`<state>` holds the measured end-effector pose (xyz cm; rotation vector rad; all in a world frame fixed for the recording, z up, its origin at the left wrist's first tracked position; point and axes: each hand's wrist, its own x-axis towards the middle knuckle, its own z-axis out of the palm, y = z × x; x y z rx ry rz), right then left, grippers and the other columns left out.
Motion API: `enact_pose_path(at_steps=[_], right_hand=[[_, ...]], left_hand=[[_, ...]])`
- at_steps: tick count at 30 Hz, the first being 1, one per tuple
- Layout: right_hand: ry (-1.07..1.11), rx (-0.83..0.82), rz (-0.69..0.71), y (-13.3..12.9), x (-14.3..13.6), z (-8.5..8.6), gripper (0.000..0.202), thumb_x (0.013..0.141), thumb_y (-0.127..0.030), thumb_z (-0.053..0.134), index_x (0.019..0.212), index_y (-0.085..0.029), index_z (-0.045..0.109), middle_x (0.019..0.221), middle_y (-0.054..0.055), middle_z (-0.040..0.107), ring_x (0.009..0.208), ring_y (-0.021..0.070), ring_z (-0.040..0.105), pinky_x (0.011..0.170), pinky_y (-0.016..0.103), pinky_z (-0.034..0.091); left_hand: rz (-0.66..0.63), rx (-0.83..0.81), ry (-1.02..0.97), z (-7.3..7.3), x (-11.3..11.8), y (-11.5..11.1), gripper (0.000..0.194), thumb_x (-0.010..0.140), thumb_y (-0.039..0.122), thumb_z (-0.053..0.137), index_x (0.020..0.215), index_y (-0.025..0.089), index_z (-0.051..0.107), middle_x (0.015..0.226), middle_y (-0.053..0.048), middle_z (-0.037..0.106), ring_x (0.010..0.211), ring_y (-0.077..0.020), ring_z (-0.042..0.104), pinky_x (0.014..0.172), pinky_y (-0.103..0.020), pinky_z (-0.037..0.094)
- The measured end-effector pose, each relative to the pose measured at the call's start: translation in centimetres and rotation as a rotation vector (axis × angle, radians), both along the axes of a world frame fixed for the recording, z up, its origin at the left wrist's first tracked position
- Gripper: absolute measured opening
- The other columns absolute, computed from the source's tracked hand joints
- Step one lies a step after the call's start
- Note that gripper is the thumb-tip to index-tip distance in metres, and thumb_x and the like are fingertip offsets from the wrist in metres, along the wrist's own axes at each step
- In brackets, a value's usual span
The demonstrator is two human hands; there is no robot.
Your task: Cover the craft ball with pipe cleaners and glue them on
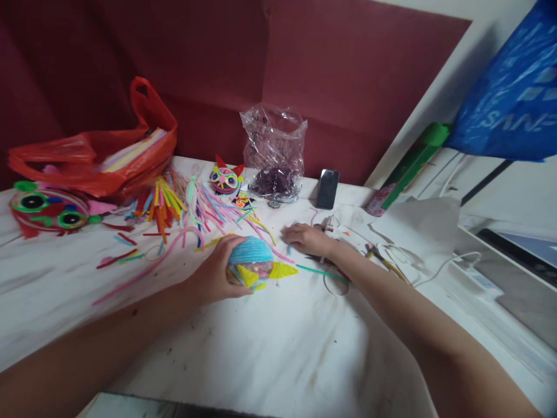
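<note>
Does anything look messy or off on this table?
Mostly clutter. Short craft stems lie scattered on the white table, beyond the left arm, apart from the fuller bundles. Dark specks dot the near side; I can't tell if they're crumbs or marks. Nothing looks clearly spilled or broken.

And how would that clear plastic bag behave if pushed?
The clear bag would probably crumple, since its thin film is creased. It looks light, mostly air up top, though the dark purple filling low down may steady it.
</note>
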<state>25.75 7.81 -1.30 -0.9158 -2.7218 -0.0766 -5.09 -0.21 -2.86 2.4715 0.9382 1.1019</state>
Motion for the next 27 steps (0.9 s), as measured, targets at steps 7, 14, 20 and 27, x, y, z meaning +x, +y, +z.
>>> enact_pose_path(at_steps=[7, 14, 20, 27], right_hand=[[0.213, 0.088, -0.136, -1.7, -1.6, 2.5, 0.016, 0.087, -0.017, 0.048, 0.089, -0.016, 0.064, 0.085, 0.01, 0.07, 0.08, 0.0202, 0.063, 0.074, 0.033, 0.048], [0.481, -0.153, -0.137, -8.7, -5.4, 5.9, 0.012, 0.085, -0.022, 0.054, 0.081, -0.016, 0.064, 0.074, 0.002, 0.068, 0.063, 0.0117, 0.06, 0.058, 0.02, 0.044], [0.49, -0.243, -0.09, -12.2, -7.4, 5.8, 0.014, 0.085, -0.021, 0.053, 0.08, -0.016, 0.065, 0.071, 0.003, 0.066, 0.06, 0.011, 0.058, 0.054, 0.02, 0.042], [0.365, -0.094, -0.117, -13.2, -8.1, 5.2, 0.016, 0.083, -0.017, 0.051, 0.075, -0.015, 0.064, 0.065, 0.003, 0.063, 0.057, 0.0122, 0.057, 0.053, 0.021, 0.039]], left_hand=[[0.029, -0.04, -0.003, 0.5, 0.2, -0.5, 0.093, 0.053, 0.035, 0.082, 0.13, 0.023, 0.031, 0.129, -0.014, 0.042, 0.122, -0.034, 0.045, 0.101, -0.052, 0.041], [0.081, -0.097, -0.026, 0.8, 1.0, -1.1, 0.094, 0.051, 0.041, 0.082, 0.129, 0.019, 0.035, 0.126, -0.015, 0.043, 0.12, -0.0342, 0.046, 0.1, -0.051, 0.042], [0.057, -0.049, -0.003, 0.6, 1.3, -1.5, 0.097, 0.05, 0.039, 0.083, 0.131, 0.019, 0.034, 0.128, -0.016, 0.041, 0.123, -0.0354, 0.042, 0.103, -0.052, 0.039], [0.051, 0.014, 0.02, 0.5, 1.5, -2.0, 0.092, 0.054, 0.032, 0.078, 0.133, 0.021, 0.032, 0.128, -0.015, 0.04, 0.122, -0.0336, 0.043, 0.102, -0.051, 0.04]])
